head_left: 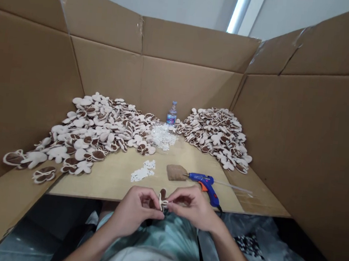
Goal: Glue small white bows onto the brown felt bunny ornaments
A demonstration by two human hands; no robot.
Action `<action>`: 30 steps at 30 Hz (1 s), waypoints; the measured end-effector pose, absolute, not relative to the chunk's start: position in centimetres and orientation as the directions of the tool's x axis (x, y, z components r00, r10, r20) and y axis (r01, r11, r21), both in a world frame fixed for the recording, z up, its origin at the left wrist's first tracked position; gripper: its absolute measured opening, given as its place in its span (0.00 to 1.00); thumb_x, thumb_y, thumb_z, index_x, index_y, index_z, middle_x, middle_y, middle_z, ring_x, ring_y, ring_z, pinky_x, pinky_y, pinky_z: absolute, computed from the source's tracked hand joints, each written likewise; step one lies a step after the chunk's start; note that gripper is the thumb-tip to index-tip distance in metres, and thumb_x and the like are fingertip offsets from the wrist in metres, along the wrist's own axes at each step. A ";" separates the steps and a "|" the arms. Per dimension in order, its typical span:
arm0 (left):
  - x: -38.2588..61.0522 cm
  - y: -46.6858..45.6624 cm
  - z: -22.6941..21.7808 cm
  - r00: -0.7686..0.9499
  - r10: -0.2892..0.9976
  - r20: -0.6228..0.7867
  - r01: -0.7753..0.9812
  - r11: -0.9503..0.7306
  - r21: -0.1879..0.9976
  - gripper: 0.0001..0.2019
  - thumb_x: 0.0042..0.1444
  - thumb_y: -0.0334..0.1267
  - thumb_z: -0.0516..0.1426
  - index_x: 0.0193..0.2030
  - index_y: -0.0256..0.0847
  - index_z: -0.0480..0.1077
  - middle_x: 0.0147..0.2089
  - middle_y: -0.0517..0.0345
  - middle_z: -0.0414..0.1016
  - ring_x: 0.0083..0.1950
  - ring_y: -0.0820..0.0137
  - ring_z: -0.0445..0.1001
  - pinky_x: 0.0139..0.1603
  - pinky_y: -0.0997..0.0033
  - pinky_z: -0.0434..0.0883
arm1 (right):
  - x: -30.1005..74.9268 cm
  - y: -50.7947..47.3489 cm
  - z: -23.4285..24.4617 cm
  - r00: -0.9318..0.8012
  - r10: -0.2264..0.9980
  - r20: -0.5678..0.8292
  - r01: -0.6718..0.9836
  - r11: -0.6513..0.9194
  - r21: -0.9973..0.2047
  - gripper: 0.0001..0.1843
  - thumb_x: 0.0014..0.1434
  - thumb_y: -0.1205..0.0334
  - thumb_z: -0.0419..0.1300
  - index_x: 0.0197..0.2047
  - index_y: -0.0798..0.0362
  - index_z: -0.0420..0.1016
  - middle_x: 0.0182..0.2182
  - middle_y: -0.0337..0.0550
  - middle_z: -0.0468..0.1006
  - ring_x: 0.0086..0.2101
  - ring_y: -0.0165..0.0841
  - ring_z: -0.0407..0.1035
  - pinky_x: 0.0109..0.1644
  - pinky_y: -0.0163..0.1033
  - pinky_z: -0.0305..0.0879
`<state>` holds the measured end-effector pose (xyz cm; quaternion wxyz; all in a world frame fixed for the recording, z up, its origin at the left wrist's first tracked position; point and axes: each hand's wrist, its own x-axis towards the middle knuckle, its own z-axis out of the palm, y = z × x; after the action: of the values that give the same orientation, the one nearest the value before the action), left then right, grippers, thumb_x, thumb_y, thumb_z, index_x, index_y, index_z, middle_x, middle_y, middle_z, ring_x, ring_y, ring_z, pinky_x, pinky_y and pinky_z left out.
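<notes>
My left hand (135, 210) and my right hand (193, 207) meet just above the front edge of the wooden board. Between their fingertips they pinch a small brown-and-white felt piece (162, 195) with a white looped cord (162, 203). A blue and orange hot glue gun (205, 186) lies on its side beyond my right hand, its nozzle against a burlap pad (176, 172). White lace cutouts (143, 171) lie beyond my left hand, apart from it.
Two large heaps of brown-and-white felt shapes (93, 134) (216, 137) cover the back of the board, with a loose pile of white lace (163, 137) and a water bottle (172, 114) between them. Cardboard walls (189, 45) surround the work area.
</notes>
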<state>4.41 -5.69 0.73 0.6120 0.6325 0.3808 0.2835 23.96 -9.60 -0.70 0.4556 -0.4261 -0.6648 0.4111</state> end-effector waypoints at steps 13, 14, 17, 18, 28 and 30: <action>1.7 -2.9 1.2 0.315 0.946 0.078 0.086 -0.110 0.990 0.12 0.49 0.44 0.64 0.35 0.42 0.67 0.54 0.44 0.76 0.59 0.54 0.71 0.51 0.58 0.71 | 28.6 -9.4 0.7 -0.014 0.974 0.228 0.350 0.218 -0.911 0.23 0.54 0.46 0.65 0.47 0.52 0.81 0.42 0.50 0.82 0.40 0.40 0.76 0.42 0.42 0.73; 1.5 -2.8 1.4 0.297 0.951 0.089 0.081 -0.117 0.990 0.12 0.49 0.44 0.64 0.34 0.42 0.67 0.53 0.44 0.76 0.58 0.55 0.71 0.51 0.58 0.72 | 29.3 -9.5 1.0 0.110 0.928 0.356 0.391 0.289 -0.874 0.30 0.56 0.46 0.63 0.59 0.49 0.72 0.56 0.52 0.74 0.52 0.43 0.71 0.51 0.45 0.71; 1.1 -2.4 1.7 0.269 0.955 0.125 0.085 -0.153 0.985 0.11 0.50 0.44 0.63 0.33 0.42 0.67 0.54 0.47 0.75 0.57 0.56 0.72 0.51 0.59 0.72 | 30.9 -10.1 1.7 0.199 0.805 0.559 0.589 0.358 -0.725 0.46 0.59 0.49 0.61 0.72 0.41 0.38 0.73 0.45 0.33 0.69 0.43 0.36 0.64 0.51 0.58; 0.9 -2.2 1.7 0.261 0.956 0.134 0.097 -0.164 0.982 0.11 0.50 0.44 0.63 0.34 0.43 0.68 0.54 0.47 0.75 0.57 0.56 0.72 0.51 0.59 0.72 | 31.1 -10.2 1.8 0.173 0.803 0.570 0.635 0.351 -0.688 0.47 0.60 0.50 0.61 0.73 0.41 0.35 0.73 0.42 0.28 0.70 0.42 0.30 0.64 0.51 0.57; -5.4 3.8 0.1 -0.110 0.940 0.324 0.862 -0.072 0.502 0.22 0.50 0.46 0.58 0.49 0.37 0.70 0.60 0.36 0.66 0.62 0.40 0.63 0.59 0.42 0.62 | 30.7 -10.1 2.7 0.196 0.931 0.307 0.715 0.079 -0.695 0.21 0.59 0.48 0.56 0.43 0.56 0.80 0.38 0.51 0.83 0.33 0.39 0.77 0.37 0.40 0.71; -6.9 4.6 -0.5 -0.226 0.930 0.290 0.929 0.117 0.351 0.26 0.50 0.47 0.58 0.55 0.37 0.70 0.65 0.33 0.60 0.64 0.34 0.58 0.56 0.37 0.61 | 31.0 -10.0 2.5 0.231 0.936 0.264 0.762 -0.005 -0.647 0.18 0.58 0.50 0.57 0.34 0.55 0.79 0.29 0.47 0.83 0.27 0.37 0.75 0.32 0.37 0.67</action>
<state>-6.93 4.57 -0.51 0.0009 0.6221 0.7472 0.2340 31.01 -9.98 2.50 0.3575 -0.6985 -0.6079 0.1218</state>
